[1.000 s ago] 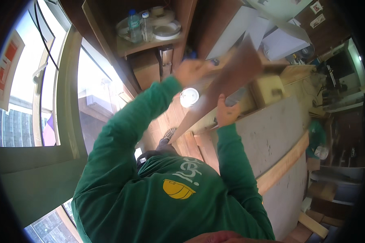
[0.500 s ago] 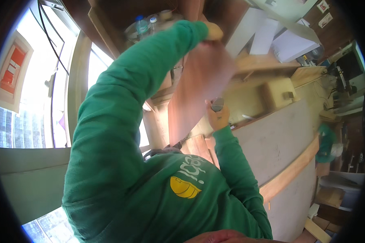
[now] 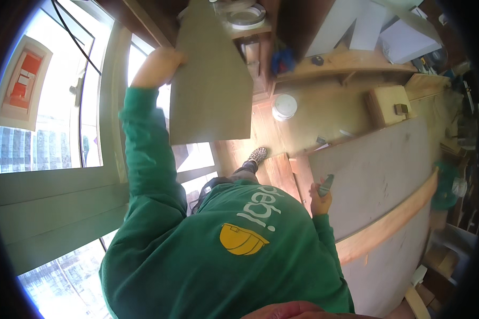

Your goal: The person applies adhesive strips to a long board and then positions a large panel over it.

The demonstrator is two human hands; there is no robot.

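A flat rectangular board (image 3: 211, 90) with a dull grey-brown face hangs upright in front of me at upper left. Its left edge is in the grip of my left hand (image 3: 159, 66), the arm stretched forward beside the window. My right hand (image 3: 320, 201) is low, near the edge of a large grey panel (image 3: 370, 175), closed around a small grey hand tool (image 3: 326, 184) with a tapered end. The tool's exact kind is not clear.
A white bucket (image 3: 285, 107) stands on the wooden floor ahead. Rolls of tape (image 3: 246, 17) lie on a shelf beyond the board. A long wooden strip (image 3: 388, 215) crosses the grey panel. A pale box (image 3: 389, 105) sits farther right. Windows (image 3: 64, 90) line the left.
The board has swung left and now shows its grey-brown face instead of the reddish one. My left hand moved left with it; my right hand came down and right with the tool.
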